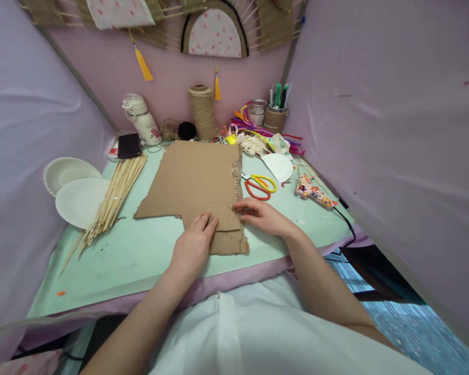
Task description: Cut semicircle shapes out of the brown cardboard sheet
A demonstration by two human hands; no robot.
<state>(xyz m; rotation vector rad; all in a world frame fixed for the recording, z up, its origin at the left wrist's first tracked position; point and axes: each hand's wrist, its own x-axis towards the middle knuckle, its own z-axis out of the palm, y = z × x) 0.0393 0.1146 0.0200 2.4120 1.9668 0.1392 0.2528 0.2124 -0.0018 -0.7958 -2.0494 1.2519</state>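
A large brown cardboard sheet (197, 172) with ragged edges lies on the table. Over its lower part rests a smaller cardboard piece with a curved top (224, 221), its outline hard to tell from the sheet. My left hand (193, 242) lies on this piece from the left, fingers stretched forward and pressing down. At the right edge, my right hand (260, 216) touches the cardboard with its fingertips, thumb and fingers apart. Scissors (260, 186) with red and yellow handles lie just beyond my right hand, their blades partly hidden by the sheet.
Left are wooden sticks (115, 192), white paper plates (80, 200) and a dark phone-like object (129, 146). Behind stand a flask (143, 120), a twine spool (201, 112) and a pen holder (276, 117). A patterned glue gun (315, 192) with a cord lies right.
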